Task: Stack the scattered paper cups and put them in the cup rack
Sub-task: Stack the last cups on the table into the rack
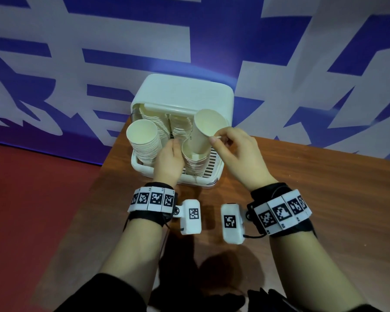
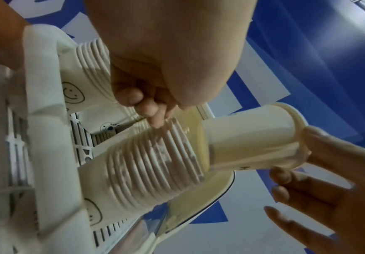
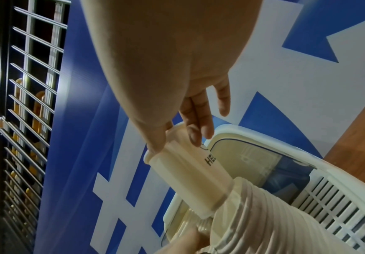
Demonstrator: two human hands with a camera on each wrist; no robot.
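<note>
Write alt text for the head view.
The right hand pinches the rim of a paper cup, its base tilted into a cup stack that the left hand steadies in a white rack. A taller stack stands at the left.

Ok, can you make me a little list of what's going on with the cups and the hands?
Place: brown wooden table
Rack: white plastic cup rack, lid open
Right hand: pinches rim of single white paper cup, bottom end set in a stack
Left hand: touching ribbed stack of nested paper cups
Other stack: tall paper cup stack, rack's left
</note>
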